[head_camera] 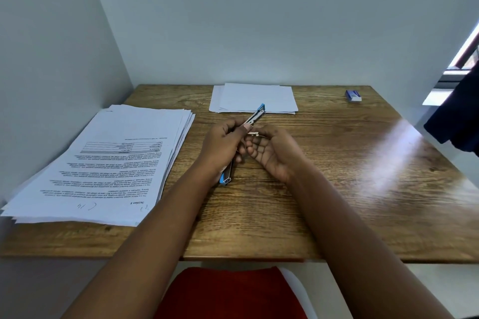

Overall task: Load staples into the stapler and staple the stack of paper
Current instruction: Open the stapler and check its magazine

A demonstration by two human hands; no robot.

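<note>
A blue and metal stapler point(256, 116) is swung wide open above the middle of the wooden table point(324, 189). My left hand point(220, 146) grips it at the hinge; one arm points up and away, the other point(226, 175) points down toward me. My right hand point(273, 149) is just right of it, fingertips pinched on a small strip of staples point(253, 133) beside the open metal channel. A thick stack of printed paper point(108, 163) lies at the left. A thinner stack of blank sheets point(255, 98) lies at the table's far edge.
A small blue and white staple box point(353, 95) sits at the far right corner. White walls close in the table at the left and back. A dark cloth point(458, 116) hangs at the right edge, by a window. Red clothing shows below the table's front edge.
</note>
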